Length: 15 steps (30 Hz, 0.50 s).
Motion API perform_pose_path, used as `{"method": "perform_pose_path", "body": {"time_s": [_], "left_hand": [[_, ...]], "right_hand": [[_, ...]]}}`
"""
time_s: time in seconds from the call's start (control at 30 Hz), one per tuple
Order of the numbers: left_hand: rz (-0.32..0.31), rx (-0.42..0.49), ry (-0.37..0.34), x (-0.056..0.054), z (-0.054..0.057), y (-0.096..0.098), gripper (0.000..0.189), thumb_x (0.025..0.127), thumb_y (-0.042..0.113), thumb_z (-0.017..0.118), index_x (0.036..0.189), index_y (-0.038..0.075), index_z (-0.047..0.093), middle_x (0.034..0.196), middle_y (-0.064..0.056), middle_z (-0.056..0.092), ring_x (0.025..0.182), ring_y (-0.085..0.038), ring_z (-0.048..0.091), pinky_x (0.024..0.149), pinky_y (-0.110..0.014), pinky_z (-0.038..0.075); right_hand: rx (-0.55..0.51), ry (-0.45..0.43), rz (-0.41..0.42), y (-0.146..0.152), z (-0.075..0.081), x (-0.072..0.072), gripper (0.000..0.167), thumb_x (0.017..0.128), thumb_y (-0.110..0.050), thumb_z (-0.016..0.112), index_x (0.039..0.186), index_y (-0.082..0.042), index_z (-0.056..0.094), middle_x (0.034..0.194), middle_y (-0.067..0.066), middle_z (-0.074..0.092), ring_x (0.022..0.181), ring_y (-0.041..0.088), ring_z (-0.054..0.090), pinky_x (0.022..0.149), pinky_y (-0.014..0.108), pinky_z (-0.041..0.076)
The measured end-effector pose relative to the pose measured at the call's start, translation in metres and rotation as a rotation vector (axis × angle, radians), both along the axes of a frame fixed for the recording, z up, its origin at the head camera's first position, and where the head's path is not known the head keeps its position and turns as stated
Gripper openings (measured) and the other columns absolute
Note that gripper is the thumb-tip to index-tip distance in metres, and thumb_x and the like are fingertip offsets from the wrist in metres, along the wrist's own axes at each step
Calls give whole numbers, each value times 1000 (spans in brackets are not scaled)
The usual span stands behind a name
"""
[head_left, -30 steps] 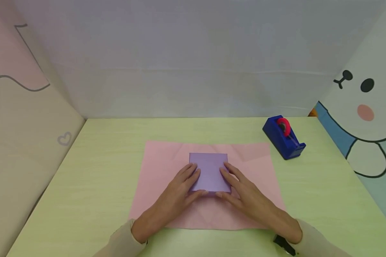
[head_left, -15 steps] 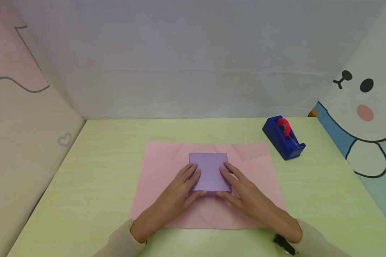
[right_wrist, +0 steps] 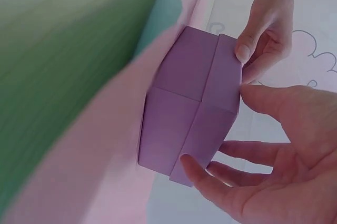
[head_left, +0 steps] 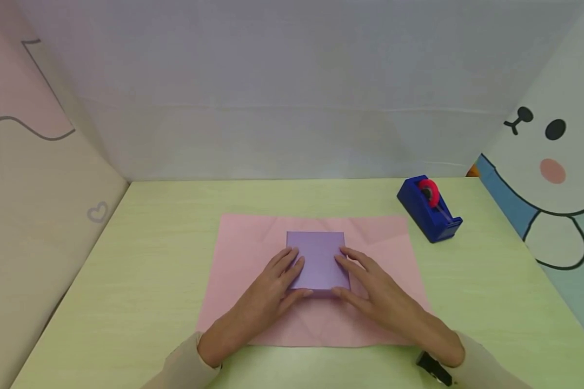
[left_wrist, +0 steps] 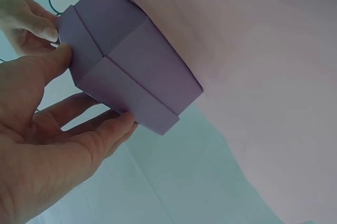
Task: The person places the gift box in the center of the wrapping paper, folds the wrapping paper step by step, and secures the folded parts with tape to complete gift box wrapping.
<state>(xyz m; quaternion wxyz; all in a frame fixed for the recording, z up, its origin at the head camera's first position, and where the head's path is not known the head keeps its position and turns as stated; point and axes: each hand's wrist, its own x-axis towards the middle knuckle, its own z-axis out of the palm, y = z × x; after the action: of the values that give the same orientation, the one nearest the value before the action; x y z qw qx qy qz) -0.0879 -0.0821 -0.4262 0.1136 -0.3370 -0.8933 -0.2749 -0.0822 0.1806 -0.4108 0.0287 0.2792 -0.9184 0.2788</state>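
Note:
A square purple gift box [head_left: 318, 262] with a fitted lid sits on a pink sheet of paper [head_left: 233, 243] in the head view. My left hand [head_left: 267, 294] holds its left near corner, thumb at the front side and fingers over the left edge. At the opposite corner, my right hand [head_left: 379, 294] holds it the same way, thumb in front and fingertips at the right edge. Both wrist views show the lid's lower rim, a band [left_wrist: 131, 89] around the box's upper sides, with fingertips against it. The box's far side is hidden.
A blue tape dispenser [head_left: 430, 210] with a red-cored roll stands at the back right, beyond the paper's edge. Printed cloth walls [head_left: 311, 108] close off the table [head_left: 151, 259] at the back and sides. A black strap [head_left: 434, 368] shows by the right wrist.
My right hand has shifted slightly to the right along the box's corner. The left hand, the box and the paper stay where they were.

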Motion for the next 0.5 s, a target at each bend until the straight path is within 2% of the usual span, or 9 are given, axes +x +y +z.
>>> {"method": "perform_pose_path", "body": {"time_s": [0.5], "left_hand": [[-2, -16, 19, -1, -3, 1, 62, 91, 28, 78, 135, -12, 60, 143, -32, 52, 138, -45, 46, 113, -50, 39]], "right_hand": [[-21, 13, -17, 14, 2, 0, 51, 95, -22, 77, 140, -6, 60, 148, 14, 52, 132, 33, 55, 100, 52, 51]]}}
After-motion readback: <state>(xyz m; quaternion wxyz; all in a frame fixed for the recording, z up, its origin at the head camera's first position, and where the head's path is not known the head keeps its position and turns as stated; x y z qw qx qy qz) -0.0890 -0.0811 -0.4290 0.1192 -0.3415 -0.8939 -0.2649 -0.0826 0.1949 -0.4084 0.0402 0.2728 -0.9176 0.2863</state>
